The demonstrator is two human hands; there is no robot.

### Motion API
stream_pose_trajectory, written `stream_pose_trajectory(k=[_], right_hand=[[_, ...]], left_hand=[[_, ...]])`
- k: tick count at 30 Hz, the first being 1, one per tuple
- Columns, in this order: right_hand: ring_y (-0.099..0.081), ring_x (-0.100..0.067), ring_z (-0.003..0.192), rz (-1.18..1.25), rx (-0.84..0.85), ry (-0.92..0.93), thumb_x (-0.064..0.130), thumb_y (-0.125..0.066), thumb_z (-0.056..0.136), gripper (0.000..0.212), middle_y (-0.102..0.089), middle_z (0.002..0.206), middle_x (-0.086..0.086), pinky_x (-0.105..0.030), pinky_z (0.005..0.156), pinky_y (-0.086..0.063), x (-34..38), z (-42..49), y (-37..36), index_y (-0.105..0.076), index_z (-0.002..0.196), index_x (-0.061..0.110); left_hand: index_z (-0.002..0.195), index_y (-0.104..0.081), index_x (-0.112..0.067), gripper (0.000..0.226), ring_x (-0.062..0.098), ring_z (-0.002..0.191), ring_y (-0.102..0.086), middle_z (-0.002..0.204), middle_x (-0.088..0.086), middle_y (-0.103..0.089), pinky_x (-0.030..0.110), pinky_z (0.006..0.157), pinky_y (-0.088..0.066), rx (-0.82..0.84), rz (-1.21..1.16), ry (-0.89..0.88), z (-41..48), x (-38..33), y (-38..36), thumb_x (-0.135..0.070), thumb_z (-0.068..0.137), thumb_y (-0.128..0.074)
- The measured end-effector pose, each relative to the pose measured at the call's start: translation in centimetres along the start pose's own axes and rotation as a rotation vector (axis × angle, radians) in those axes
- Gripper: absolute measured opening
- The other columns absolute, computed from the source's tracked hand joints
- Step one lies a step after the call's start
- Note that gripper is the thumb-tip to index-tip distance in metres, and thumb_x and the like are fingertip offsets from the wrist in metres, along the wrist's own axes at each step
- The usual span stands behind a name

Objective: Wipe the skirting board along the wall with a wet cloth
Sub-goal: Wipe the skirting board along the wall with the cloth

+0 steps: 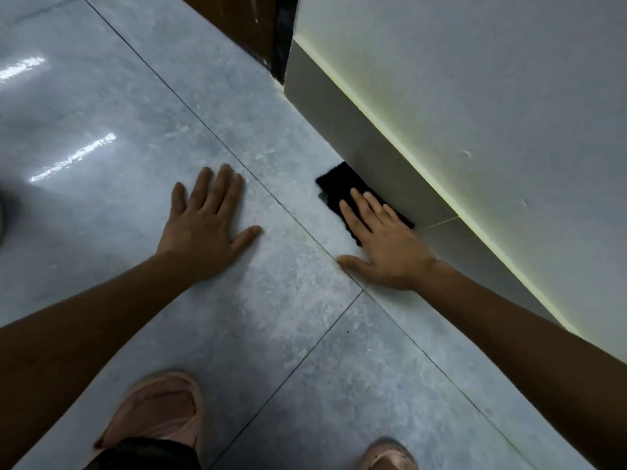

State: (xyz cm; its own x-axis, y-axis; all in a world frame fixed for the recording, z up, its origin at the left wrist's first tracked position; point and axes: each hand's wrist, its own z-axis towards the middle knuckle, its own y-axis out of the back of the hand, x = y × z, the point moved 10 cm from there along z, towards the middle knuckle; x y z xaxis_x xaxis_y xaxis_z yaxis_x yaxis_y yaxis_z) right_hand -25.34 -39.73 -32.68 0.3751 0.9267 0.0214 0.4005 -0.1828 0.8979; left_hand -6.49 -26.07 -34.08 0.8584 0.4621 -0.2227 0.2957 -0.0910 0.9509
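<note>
I am bracing my left hand (207,215) flat on the grey floor tile (112,106), fingers spread and gripping nothing, well apart from the wall. Moving rightward, I am pressing my right hand (380,245) palm-down on the black cloth (339,186): fingers extended and lying together on top of it, thumb out on the tile, so it is pinned under the hand, not clenched. The cloth is lying on the floor with its far edge touching the foot of the grey skirting board (366,144). The board is running diagonally, from the dark door frame (283,39) at upper middle down toward lower right, below the white wall (492,79). My right hand is the nearer one; I judge the coming stroke must follow that diagonal, with the cloth lifted onto the board's face.
</note>
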Motion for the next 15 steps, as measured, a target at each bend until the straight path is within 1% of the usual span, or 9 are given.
stream_pose_trajectory(k=[3,6,9,12,15], right_hand=[[0.012,-0.022,0.147,0.021,-0.041,-0.048,0.077,-0.016,0.081,0.094,0.016,0.159,-0.006,-0.039,0.119,-0.001,1.1,2.9,1.6,0.012,0.151,0.021],[0.012,-0.023,0.147,0.054,-0.064,-0.071,0.074,-0.023,0.085,0.092,0.015,0.16,-0.007,-0.041,0.118,-0.001,2.7,7.2,3.3,0.011,0.152,0.019],[0.012,-0.023,0.147,0.085,-0.019,-0.068,0.071,-0.025,0.088,0.091,0.017,0.159,-0.007,-0.041,0.119,-0.001,3.1,10.2,4.7,0.011,0.152,0.018],[0.012,-0.022,0.147,0.09,-0.012,-0.042,0.07,-0.025,0.089,0.089,0.017,0.159,-0.006,-0.04,0.12,-0.002,2.7,9.3,4.5,0.011,0.152,0.017],[0.014,-0.02,0.147,0.106,-0.03,-0.049,0.074,-0.019,0.084,0.092,0.017,0.159,-0.005,-0.039,0.12,-0.001,1.6,5.0,2.8,0.012,0.151,0.018]], left_hand=[[0.149,0.007,-0.021,0.087,0.023,0.145,0.014,0.158,0.001,0.012,0.051,0.115,0.004,-0.01,-0.016,0.005,-0.1,0.0,0.0,-0.072,0.079,-0.007],[0.149,0.009,-0.022,0.087,0.022,0.145,0.015,0.158,0.0,0.014,0.05,0.115,0.005,-0.009,-0.008,0.015,-0.1,0.0,0.0,-0.072,0.079,-0.007],[0.149,0.01,-0.022,0.087,0.021,0.144,0.016,0.158,0.0,0.015,0.049,0.115,0.005,-0.002,0.009,0.014,-0.1,-0.1,0.1,-0.072,0.08,-0.007],[0.148,0.011,-0.022,0.087,0.021,0.144,0.015,0.158,-0.001,0.015,0.049,0.115,0.004,-0.001,0.012,0.019,-0.1,0.0,0.1,-0.072,0.079,-0.006],[0.148,0.013,-0.023,0.088,0.021,0.144,0.016,0.157,0.0,0.017,0.049,0.116,0.003,0.017,0.016,0.003,0.0,0.2,0.0,-0.073,0.078,-0.004]])
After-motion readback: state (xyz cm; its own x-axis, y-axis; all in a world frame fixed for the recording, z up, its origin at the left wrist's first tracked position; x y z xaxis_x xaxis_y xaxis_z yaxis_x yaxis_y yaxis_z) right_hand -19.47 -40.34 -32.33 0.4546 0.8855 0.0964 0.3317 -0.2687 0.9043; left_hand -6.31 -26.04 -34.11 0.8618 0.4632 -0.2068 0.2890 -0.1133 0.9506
